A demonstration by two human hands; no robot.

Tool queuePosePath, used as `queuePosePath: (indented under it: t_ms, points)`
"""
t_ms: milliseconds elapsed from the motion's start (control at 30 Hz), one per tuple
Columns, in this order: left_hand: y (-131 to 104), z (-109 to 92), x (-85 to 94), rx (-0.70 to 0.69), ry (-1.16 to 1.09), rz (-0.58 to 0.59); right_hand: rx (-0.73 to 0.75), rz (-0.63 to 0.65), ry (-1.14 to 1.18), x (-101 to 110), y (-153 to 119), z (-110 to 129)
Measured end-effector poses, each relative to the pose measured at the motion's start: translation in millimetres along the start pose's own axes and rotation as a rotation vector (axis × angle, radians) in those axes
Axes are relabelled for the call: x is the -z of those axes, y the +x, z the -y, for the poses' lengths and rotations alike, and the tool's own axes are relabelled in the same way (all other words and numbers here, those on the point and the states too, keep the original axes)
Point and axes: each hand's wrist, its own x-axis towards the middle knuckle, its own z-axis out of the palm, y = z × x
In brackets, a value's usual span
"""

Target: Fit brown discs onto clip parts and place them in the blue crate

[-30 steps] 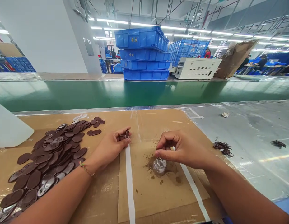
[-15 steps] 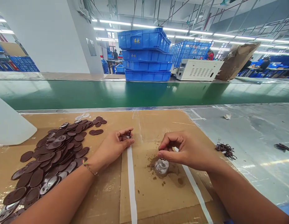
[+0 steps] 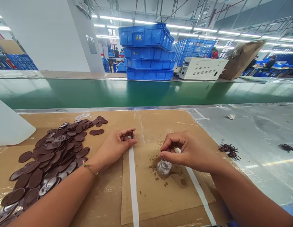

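My left hand (image 3: 118, 143) is closed in a pinch over the cardboard. Between its fingertips shows a small dark brown piece (image 3: 132, 134), seen nearly edge-on. To the left of that hand spreads a heap of brown oval discs (image 3: 54, 148), some with shiny faces and small holes. My right hand (image 3: 181, 149) pinches with thumb and forefinger just above a small clear glass jar (image 3: 163, 168). Whatever lies in that pinch is too small or hidden to make out. Wet-looking spots and dark specks surround the jar on the cardboard sheet (image 3: 160, 201).
White tape strips (image 3: 133, 189) run along the cardboard. Small piles of thin dark pieces (image 3: 230, 151) lie on the grey table (image 3: 262, 135) at right. A white container (image 3: 11, 123) stands at left. Beyond runs a green belt (image 3: 101, 94), with stacked blue crates (image 3: 148, 63) behind it.
The view has shifted slightly. Both hands keep almost the same pose and place, the left with the brown piece, the right above the jar.
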Motion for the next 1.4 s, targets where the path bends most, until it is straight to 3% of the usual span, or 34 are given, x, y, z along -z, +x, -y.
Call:
queuePosePath:
  t_ms: [600, 800, 967, 1400]
  points:
    - [2, 4, -0.5, -0.028, 0.002, -0.008, 0.015, 0.018, -0.061, 0, 2, -2]
    - [-2, -4, -0.6, -0.009, 0.049, -0.02, 0.029, -0.069, -0.042, 4, -3, 1]
    - [-3, -11, -2.1, 0.009, 0.068, -0.031, 0.007, 0.001, -0.073, 6, -1, 1]
    - [1, -4, -3.0, -0.004, 0.016, 0.0, 0.052, 0.0, -0.115, 1, 0, 0]
